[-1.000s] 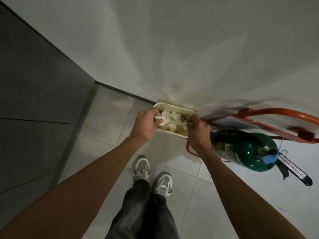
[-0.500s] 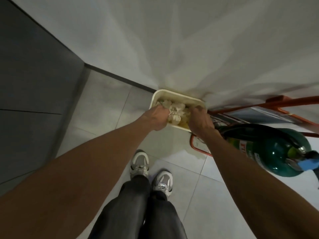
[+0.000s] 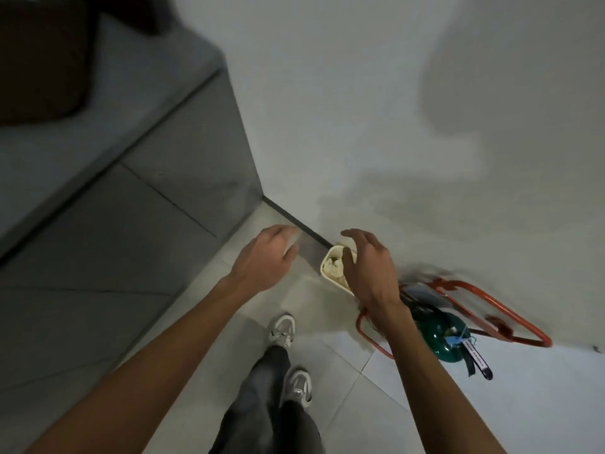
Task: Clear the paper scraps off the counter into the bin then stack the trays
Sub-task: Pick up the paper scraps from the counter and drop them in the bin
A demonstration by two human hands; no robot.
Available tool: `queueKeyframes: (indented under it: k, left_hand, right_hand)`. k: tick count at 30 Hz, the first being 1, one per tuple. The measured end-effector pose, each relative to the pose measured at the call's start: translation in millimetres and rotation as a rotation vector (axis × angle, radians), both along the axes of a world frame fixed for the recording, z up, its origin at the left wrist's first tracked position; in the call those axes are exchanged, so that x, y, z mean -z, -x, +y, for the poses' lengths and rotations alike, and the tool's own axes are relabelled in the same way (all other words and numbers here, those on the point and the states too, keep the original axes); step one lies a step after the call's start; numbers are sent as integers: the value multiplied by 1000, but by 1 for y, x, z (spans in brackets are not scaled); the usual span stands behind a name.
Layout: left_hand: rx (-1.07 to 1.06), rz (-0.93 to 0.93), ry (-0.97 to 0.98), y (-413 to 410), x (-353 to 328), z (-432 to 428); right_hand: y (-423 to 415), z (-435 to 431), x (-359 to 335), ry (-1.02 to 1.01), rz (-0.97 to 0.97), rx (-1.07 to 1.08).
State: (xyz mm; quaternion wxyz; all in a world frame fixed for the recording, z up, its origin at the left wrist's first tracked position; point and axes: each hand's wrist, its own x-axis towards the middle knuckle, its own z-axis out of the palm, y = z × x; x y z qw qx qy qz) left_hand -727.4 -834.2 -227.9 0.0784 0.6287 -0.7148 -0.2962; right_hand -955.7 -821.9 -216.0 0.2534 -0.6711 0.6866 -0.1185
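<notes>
Two hands: my left hand [image 3: 265,257] and right hand [image 3: 368,273] hang apart above the floor, fingers loose and spread, gripping nothing.
Bin: a small cream bin [image 3: 324,262] stands on the floor against the wall, between the hands, partly hidden behind the right hand's thumb.
Paper scraps: crumpled white paper scraps [image 3: 334,267] fill the bin close to its rim.
Trays: none in view, so I cannot say where they are.
Risk one: the heap looks high; I judge a brush from the right hand could flick scraps out or tip so light a bin.
Risk two: a green cylinder [image 3: 438,335] in an orange-red frame [image 3: 510,317] lies just beside the right wrist; a careless swing of that arm or a step could knock it.
Floor: pale glossy tiles [image 3: 327,348] lie beneath both forearms, with my two trainers [image 3: 283,329] below the left hand.
Room: a grey cabinet [image 3: 147,231] rises left of the left hand, its counter [image 3: 114,126] carrying a dark blurred object [image 3: 39,60]; a bare white wall [image 3: 360,93] stands beyond both hands.
</notes>
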Motion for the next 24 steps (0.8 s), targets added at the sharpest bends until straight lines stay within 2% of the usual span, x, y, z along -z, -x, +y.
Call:
queueKeyframes:
  k: [6, 11, 18, 24]
  left_hand:
    - [-270, 80, 195, -98, -145, 89]
    - [-518, 56, 310, -187, -216, 168]
    - [-857, 34, 436, -322, -242, 267]
    - [-1008, 32, 398, -431, -231, 335]
  right_hand:
    - [-84, 34, -157, 180, -125, -134]
    - [-156, 61, -232, 281, -225, -232]
    - [-289, 88, -261, 292, -254, -424]
    - [-410, 115, -251, 217, -249, -565]
